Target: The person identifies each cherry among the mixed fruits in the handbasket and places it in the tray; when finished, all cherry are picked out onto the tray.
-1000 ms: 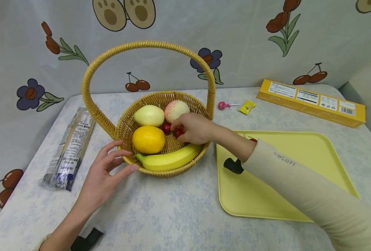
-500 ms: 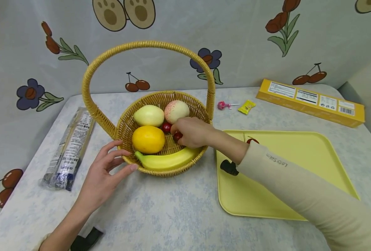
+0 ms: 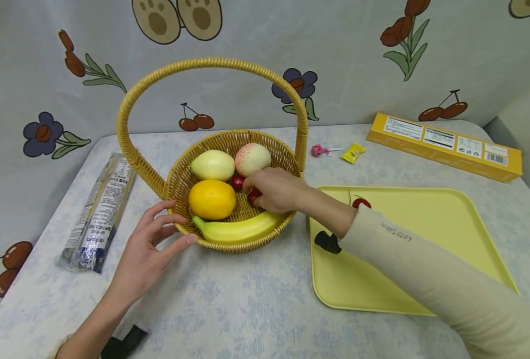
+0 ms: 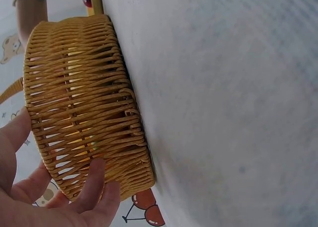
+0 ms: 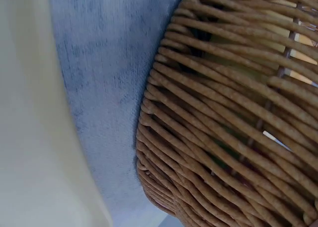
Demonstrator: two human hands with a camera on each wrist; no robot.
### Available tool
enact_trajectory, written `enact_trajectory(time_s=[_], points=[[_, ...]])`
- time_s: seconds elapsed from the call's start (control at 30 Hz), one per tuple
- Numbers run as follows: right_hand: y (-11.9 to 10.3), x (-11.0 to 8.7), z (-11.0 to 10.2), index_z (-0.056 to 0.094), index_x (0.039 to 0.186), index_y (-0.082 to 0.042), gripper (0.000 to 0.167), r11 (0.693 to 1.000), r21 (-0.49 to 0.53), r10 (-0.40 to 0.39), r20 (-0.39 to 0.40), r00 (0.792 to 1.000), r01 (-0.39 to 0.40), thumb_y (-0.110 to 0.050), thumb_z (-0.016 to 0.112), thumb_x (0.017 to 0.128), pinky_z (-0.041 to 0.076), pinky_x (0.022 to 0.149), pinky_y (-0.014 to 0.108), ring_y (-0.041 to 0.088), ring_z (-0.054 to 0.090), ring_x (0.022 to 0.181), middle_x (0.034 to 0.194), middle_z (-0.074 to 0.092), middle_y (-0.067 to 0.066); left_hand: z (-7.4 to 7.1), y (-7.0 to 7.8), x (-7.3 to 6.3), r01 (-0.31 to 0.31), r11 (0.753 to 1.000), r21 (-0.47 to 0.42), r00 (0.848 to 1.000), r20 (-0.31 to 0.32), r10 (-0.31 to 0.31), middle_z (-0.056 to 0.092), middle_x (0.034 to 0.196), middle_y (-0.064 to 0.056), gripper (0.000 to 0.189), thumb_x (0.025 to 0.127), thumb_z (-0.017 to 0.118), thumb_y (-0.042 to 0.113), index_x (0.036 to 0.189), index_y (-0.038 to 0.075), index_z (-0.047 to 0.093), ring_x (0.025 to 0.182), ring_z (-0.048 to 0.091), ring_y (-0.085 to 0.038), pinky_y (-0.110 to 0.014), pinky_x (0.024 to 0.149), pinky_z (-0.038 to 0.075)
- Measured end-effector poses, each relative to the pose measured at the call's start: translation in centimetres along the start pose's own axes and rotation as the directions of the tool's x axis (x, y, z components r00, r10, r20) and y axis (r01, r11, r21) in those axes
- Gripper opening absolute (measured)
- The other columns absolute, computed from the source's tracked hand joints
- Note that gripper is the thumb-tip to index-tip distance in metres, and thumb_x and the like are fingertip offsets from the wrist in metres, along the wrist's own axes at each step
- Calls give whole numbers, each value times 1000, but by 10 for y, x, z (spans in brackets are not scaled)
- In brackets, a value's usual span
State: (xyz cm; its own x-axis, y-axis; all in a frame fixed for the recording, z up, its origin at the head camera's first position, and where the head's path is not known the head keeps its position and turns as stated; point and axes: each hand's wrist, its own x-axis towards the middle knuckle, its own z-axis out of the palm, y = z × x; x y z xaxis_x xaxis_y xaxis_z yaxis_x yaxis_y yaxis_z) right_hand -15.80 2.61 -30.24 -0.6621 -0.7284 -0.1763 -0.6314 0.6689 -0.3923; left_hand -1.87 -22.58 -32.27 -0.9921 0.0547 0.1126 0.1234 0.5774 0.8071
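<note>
My right hand point(image 3: 279, 189) reaches inside the wicker basket point(image 3: 238, 248), thumb and forefinger pinching a dark red cherry point(image 3: 253, 195) low near the basket's bottom. Just left of it lies another red cherry point(image 3: 237, 182). Around them sit a pinkish-white peach point(image 3: 253, 159), a pale yellow fruit point(image 3: 213, 165), an orange-yellow fruit point(image 3: 212, 199) and a banana point(image 3: 242, 229). With fingers spread, my left hand point(image 3: 150, 249) touches the basket's front left side; in the left wrist view its thumb meets the rim and its fingers lie along the woven wall. The right wrist view shows the wall, not the hand.
A yellow tray point(image 3: 408, 279) at right holds a red cherry with stems point(image 3: 361, 202), partly behind the forearm. Behind it are a lollipop point(image 3: 318, 150), a yellow-wrapped candy point(image 3: 353, 153) and a long yellow box point(image 3: 444, 147). A plastic-wrapped packet point(image 3: 100, 214) lies at left; the basket's tall handle point(image 3: 213, 63) arches overhead.
The right hand has shifted slightly down and left inside the basket, with the cherry under its fingers moving a little the same way. The left hand and the basket have stayed put.
</note>
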Motion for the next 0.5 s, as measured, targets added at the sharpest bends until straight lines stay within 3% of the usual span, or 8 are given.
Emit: enact_trajectory(time_s=[0.13, 0.33, 0.5], points=[[0, -1, 1, 70, 121, -11, 27, 999, 21, -50, -27, 998, 50, -10, 66, 94, 48, 96, 37, 20, 59, 102, 115, 68, 1, 0, 0, 1, -6, 1000, 3, 1000, 1, 6, 39, 147, -10, 26, 91, 74, 15, 111, 0, 65, 112, 60, -33, -25, 94, 52], [-1, -5, 1, 67, 126, -9, 32, 993, 83, -73, -94, 993, 81, -17, 69, 95, 47, 91, 35, 19, 55, 97, 117, 63, 3, 0, 0, 1, -1, 1000, 3, 1000, -2, 1, 39, 147, -11, 26, 91, 74, 15, 111, 0, 64, 113, 61, -34, -39, 94, 52], [0, -11, 3, 69, 124, -8, 32, 982, 120, -124, -185, 975, 148, -20, 70, 94, 46, 83, 33, 18, 54, 89, 111, 62, 3, 1, 0, 0, 1, 1000, 1, 1000, -5, -1, 38, 147, -11, 27, 91, 74, 14, 111, -1, 64, 114, 60, -34, -43, 95, 51]])
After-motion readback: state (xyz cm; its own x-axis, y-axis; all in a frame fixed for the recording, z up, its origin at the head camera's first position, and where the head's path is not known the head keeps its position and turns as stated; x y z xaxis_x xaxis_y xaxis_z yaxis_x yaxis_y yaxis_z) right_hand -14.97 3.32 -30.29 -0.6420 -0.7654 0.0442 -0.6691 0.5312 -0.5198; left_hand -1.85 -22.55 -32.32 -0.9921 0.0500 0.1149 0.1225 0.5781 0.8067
